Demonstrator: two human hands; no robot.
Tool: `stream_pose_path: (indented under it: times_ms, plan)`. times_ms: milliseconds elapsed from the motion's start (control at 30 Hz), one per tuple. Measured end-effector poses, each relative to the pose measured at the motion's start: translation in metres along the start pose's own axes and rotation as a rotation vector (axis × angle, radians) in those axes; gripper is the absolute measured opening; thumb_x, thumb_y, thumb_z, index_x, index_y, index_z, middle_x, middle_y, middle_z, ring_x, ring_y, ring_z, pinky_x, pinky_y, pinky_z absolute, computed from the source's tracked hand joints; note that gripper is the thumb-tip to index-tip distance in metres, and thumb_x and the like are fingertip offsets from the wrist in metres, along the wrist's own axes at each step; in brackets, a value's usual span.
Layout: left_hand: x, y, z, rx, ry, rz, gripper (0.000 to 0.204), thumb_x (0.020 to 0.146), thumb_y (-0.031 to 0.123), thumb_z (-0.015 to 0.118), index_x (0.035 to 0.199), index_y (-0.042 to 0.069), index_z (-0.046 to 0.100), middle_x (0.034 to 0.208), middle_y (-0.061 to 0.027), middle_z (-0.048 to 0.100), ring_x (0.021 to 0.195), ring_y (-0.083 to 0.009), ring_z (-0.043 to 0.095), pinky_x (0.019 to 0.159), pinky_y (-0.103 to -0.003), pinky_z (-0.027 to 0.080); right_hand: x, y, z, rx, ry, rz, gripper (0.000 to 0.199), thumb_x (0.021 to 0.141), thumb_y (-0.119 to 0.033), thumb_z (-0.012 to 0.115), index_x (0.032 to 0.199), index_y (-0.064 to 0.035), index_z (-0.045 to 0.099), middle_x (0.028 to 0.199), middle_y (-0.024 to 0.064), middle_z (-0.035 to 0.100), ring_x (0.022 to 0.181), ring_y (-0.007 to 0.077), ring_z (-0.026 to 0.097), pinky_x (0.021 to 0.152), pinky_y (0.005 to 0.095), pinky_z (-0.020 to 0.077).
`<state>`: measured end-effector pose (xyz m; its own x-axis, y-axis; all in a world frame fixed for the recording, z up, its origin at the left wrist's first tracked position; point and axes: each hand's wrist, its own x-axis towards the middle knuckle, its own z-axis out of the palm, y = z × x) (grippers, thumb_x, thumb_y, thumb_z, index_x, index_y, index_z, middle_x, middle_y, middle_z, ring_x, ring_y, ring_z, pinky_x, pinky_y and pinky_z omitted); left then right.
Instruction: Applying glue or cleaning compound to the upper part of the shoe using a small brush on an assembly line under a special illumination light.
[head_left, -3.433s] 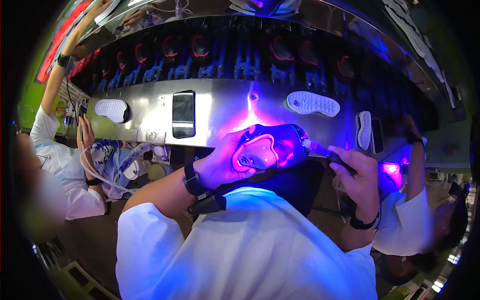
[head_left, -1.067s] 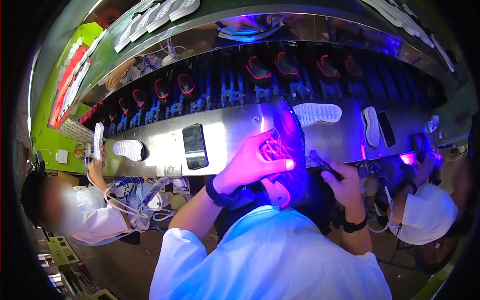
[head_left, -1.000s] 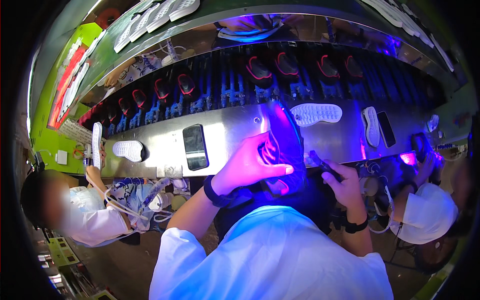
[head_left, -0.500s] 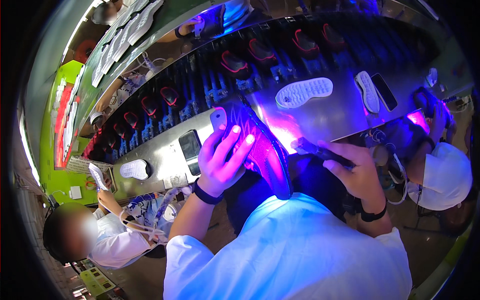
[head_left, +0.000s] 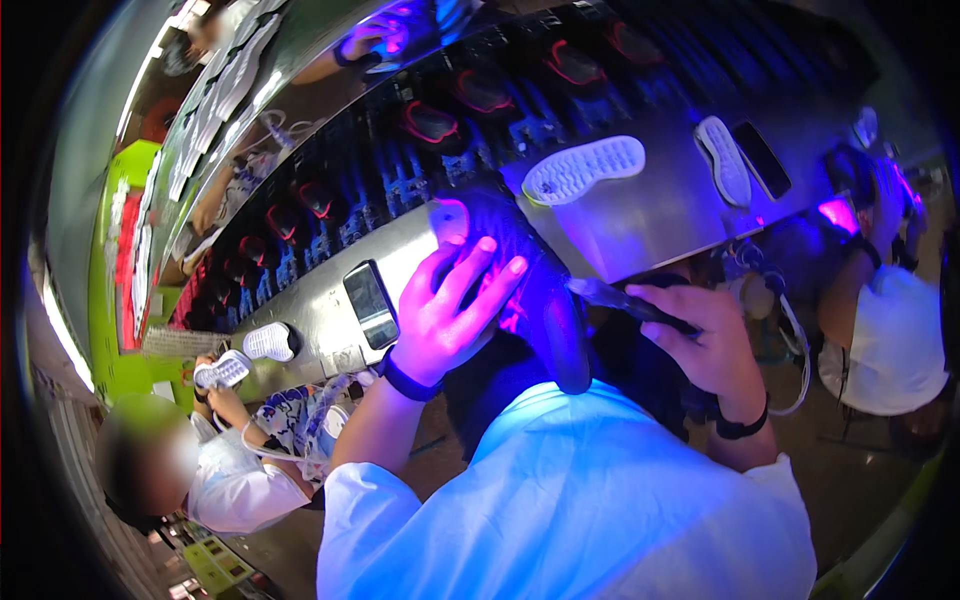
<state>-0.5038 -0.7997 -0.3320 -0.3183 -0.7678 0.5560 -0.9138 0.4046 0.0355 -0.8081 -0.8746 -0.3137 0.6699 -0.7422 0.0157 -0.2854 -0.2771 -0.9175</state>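
My left hand (head_left: 448, 318) grips a dark shoe upper (head_left: 556, 325), its fingers spread along one side. The shoe upper slants over my lap, with one end near the bench and the other close to my shirt. A violet and pink glow falls on it and on my fingers. In my right hand (head_left: 700, 330) is a brush (head_left: 612, 298) with a dark handle, pinched between thumb and fingers. The brush tip points left, right beside the shoe upper's edge; whether it touches cannot be told.
On the metal bench (head_left: 640, 235) lie a white shoe sole (head_left: 585, 170), a second sole (head_left: 722, 160) beside a dark phone (head_left: 762, 160), and another phone (head_left: 371, 303) at left. Behind runs a rack of red-rimmed shoe uppers (head_left: 484, 90). Co-workers sit at left (head_left: 245, 460) and right (head_left: 880, 350).
My left hand has turned the shoe upper, so its pink-lit side shows less. The brush stays close to its edge. The co-worker at left has lowered a white sole toward the bench.
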Motion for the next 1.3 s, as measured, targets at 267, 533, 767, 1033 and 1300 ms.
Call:
stream_pose_path:
  times_ms: [267, 533, 767, 1033, 1300]
  plan:
    - [-0.039, -0.058, 0.062, -0.967, -0.011, -1.024, 0.072, 0.081, 0.027, 0.086, 0.136, -0.005, 0.052, 0.108, -0.0084, 0.069, 0.098, -0.0133, 0.065, 0.085, -0.031, 0.054, -0.006, 0.059, 0.012, 0.176, 0.193, 0.346, 0.045, 0.091, -0.001, 0.064, 0.135, -0.0024, 0.059, 0.103, 0.0069, 0.07, 0.077, 0.0113, 0.061, 0.069, 0.0256, 0.0497]
    - [-0.001, -0.29, 0.07, -0.356, -0.51, -1.446, 0.062, 0.086, 0.051, 0.069, 0.125, 0.003, 0.065, 0.106, -0.0167, 0.072, 0.095, -0.0268, 0.072, 0.085, -0.037, 0.057, 0.003, 0.092, 0.009, 0.252, 0.209, 0.464, 0.061, 0.095, 0.002, 0.054, 0.153, -0.0054, 0.036, 0.095, 0.0053, 0.065, 0.059, 0.0033, 0.048, 0.049, 0.0167, 0.0398]
    - [-0.017, -0.373, 0.161, -0.262, -0.427, -1.327, 0.054, 0.088, 0.051, 0.063, 0.124, 0.01, 0.067, 0.106, -0.015, 0.072, 0.101, -0.0283, 0.07, 0.089, -0.04, 0.056, 0.019, 0.087, 0.019, 0.142, 0.253, 0.543, 0.056, 0.092, 0.004, 0.061, 0.146, -0.0025, 0.047, 0.098, 0.0022, 0.066, 0.066, 0.0044, 0.05, 0.056, 0.0193, 0.042]
    - [-0.002, -0.344, 0.28, 0.065, -0.14, -1.119, 0.051, 0.088, 0.049, 0.061, 0.122, 0.011, 0.068, 0.107, -0.0147, 0.072, 0.104, -0.0303, 0.069, 0.092, -0.044, 0.054, 0.02, 0.109, 0.027, 0.177, 0.233, 0.536, 0.055, 0.092, 0.005, 0.06, 0.145, -0.0038, 0.048, 0.098, 0.0041, 0.066, 0.068, 0.0048, 0.051, 0.057, 0.0199, 0.0431]
    - [0.036, -0.326, 0.265, 0.133, -0.503, -1.01, 0.044, 0.087, 0.04, 0.059, 0.118, 0.011, 0.068, 0.11, -0.0134, 0.072, 0.113, -0.0336, 0.064, 0.1, -0.05, 0.048, 0.026, 0.121, 0.023, 0.263, 0.235, 0.499, 0.053, 0.093, 0.003, 0.061, 0.144, -0.0049, 0.051, 0.099, 0.0057, 0.069, 0.07, 0.0056, 0.054, 0.061, 0.0207, 0.0459]
